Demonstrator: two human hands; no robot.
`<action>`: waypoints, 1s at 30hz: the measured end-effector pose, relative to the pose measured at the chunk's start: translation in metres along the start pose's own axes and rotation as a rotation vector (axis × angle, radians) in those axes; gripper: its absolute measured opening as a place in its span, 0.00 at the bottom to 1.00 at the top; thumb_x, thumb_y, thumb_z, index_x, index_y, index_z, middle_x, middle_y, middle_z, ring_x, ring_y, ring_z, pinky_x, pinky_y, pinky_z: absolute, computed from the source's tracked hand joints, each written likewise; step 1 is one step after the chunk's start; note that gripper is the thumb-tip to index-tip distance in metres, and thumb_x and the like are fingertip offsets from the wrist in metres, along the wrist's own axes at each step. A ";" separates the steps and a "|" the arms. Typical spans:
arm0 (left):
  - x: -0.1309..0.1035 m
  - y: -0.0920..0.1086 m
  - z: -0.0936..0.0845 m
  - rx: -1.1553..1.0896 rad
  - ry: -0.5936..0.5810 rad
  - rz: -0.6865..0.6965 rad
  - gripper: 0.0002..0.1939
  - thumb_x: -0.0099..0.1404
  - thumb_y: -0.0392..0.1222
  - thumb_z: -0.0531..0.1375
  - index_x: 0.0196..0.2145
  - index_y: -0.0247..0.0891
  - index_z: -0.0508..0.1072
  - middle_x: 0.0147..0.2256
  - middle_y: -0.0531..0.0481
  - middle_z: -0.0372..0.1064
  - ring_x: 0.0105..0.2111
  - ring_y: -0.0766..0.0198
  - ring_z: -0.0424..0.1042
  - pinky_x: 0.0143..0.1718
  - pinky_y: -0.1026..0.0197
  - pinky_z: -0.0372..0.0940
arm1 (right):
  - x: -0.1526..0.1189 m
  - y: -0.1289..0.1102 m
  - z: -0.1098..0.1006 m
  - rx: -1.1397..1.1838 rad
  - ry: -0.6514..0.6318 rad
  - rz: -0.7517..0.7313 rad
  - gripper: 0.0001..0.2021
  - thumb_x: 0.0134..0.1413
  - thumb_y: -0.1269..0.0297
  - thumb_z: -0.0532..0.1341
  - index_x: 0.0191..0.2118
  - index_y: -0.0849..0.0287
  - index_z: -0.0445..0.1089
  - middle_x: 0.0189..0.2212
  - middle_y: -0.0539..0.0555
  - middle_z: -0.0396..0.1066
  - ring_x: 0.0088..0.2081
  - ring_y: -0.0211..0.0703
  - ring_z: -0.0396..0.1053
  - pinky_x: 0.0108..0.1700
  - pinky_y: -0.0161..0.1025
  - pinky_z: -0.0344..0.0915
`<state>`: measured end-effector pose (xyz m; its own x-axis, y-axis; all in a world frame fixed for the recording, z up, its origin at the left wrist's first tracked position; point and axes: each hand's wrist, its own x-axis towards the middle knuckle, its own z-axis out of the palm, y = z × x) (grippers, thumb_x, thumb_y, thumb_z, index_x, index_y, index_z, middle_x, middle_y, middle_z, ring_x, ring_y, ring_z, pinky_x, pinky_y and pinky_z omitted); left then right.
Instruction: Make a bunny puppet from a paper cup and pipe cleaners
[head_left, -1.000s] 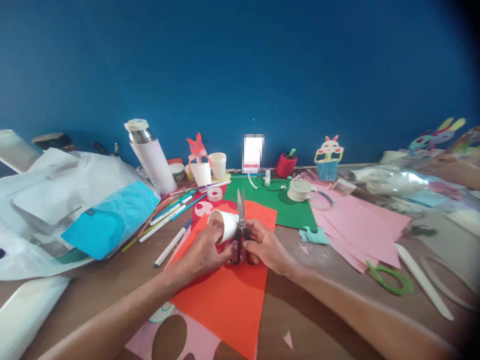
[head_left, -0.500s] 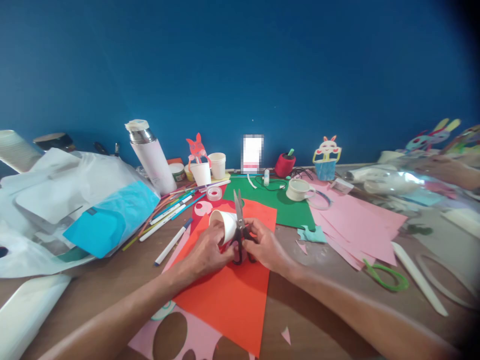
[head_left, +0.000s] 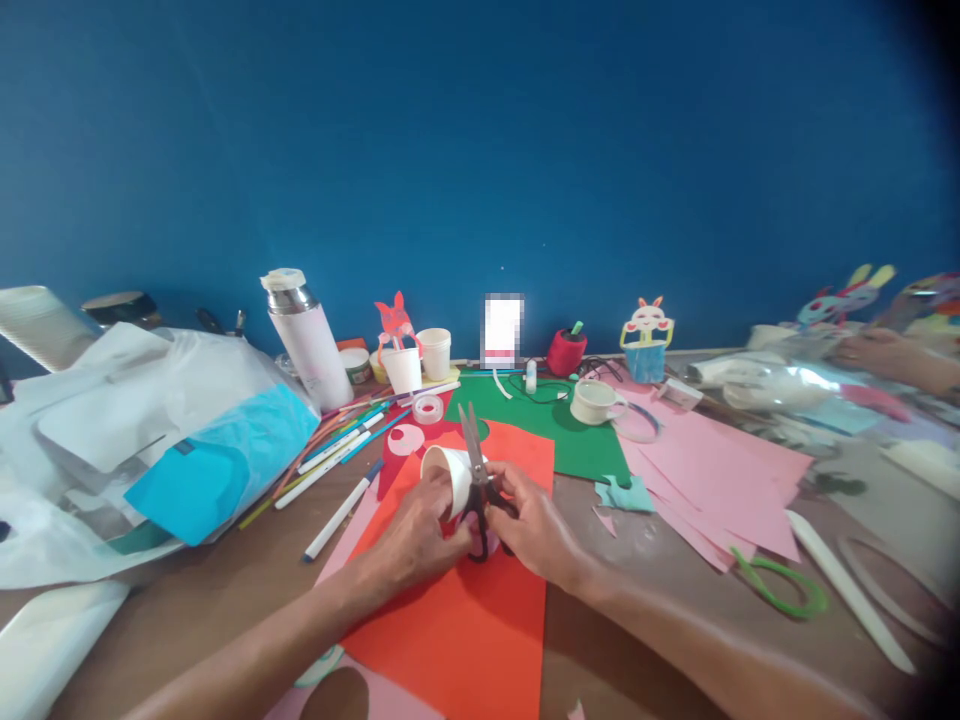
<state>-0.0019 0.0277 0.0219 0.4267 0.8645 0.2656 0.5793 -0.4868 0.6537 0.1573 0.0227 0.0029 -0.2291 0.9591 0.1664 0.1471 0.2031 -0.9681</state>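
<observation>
My left hand is closed on a white paper cup that lies tilted on its side, with the fingers reaching into its mouth. In my right hand is a pair of scissors with black handles. The blades point away from me, slightly apart, alongside the cup. My left thumb is close to the scissors' handles; whether it touches them I cannot tell. Below both hands lies an orange sheet. A dark red sheet with a pink cut-out shows just beyond the cup.
Markers, a white flask and a plastic bag occupy the left. Ahead are a tape roll, a green sheet and a mug. Pink sheets lie right. Another person's hand is far right.
The view has tilted up slightly, so most things sit lower in the picture. Both hands keep their hold on the cup and scissors, with the blades leaning a little more to the left.
</observation>
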 end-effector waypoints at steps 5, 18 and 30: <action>0.000 -0.001 0.001 -0.003 -0.018 0.036 0.08 0.52 0.33 0.52 0.31 0.36 0.68 0.35 0.47 0.63 0.34 0.62 0.64 0.34 0.62 0.62 | -0.001 0.000 0.002 0.038 -0.018 0.023 0.17 0.46 0.75 0.54 0.44 0.57 0.59 0.33 0.50 0.68 0.31 0.35 0.67 0.34 0.32 0.65; 0.000 -0.002 -0.005 0.014 -0.047 0.038 0.06 0.54 0.37 0.53 0.29 0.36 0.68 0.31 0.47 0.66 0.35 0.60 0.64 0.36 0.61 0.61 | 0.002 0.000 -0.005 -0.049 -0.017 0.001 0.16 0.49 0.72 0.54 0.46 0.56 0.58 0.29 0.48 0.69 0.30 0.36 0.66 0.31 0.32 0.61; 0.007 -0.037 -0.019 -0.225 0.184 -0.213 0.15 0.60 0.46 0.51 0.38 0.34 0.71 0.29 0.51 0.69 0.31 0.62 0.66 0.33 0.62 0.61 | 0.011 -0.007 -0.028 0.465 -0.143 0.252 0.25 0.50 0.64 0.57 0.54 0.54 0.50 0.23 0.46 0.64 0.16 0.28 0.55 0.17 0.26 0.51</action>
<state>-0.0336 0.0539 0.0130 0.1689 0.9616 0.2165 0.4653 -0.2714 0.8425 0.1811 0.0378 0.0166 -0.3751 0.9238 -0.0770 -0.2196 -0.1693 -0.9608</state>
